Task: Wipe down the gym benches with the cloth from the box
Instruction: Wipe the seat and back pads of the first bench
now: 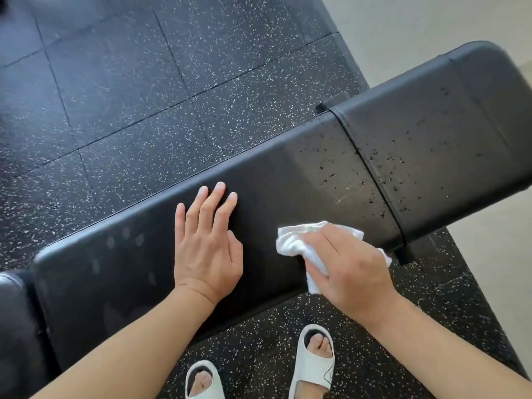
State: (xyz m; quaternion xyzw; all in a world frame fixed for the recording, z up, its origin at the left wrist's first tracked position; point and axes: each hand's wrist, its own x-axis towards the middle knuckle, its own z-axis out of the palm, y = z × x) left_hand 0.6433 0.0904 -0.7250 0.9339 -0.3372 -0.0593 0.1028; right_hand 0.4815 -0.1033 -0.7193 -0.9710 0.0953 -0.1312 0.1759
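Black speckled rubber floor tiles (pixel 121 90) — pale smooth flooring (pixel 417 27) beyond.

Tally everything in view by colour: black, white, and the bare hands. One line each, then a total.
Black: 2, the long bench pad and the speckled shorter pad.
White: 3, the cloth and the two slippers, left and right.
Bare hands: 2, left hand flat on the long pad, right hand gripping the cloth.
Total: 7
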